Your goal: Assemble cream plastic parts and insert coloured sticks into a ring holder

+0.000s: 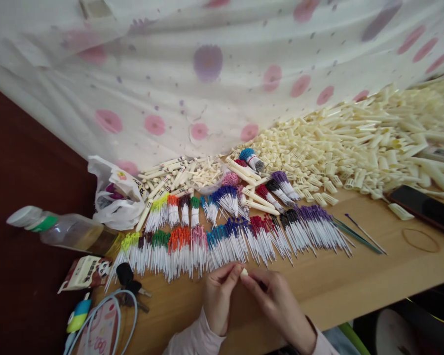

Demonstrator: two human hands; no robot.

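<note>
My left hand and my right hand meet at the front of the wooden table, fingers pinched together. Between their fingertips is a small cream plastic piece, mostly covered, so its exact shape cannot be made out. Just beyond the hands lies a long row of thin white pen refills with coloured ends, grouped by colour from yellow through green, orange, pink, blue, red and black to purple. Behind that row are bundled refills and several cream pen barrels.
A big heap of cream plastic pen parts fills the back right. A phone, a rubber band and a loose purple-ended refill lie at right. At left are a bottle, a plastic bag, keys and a cable.
</note>
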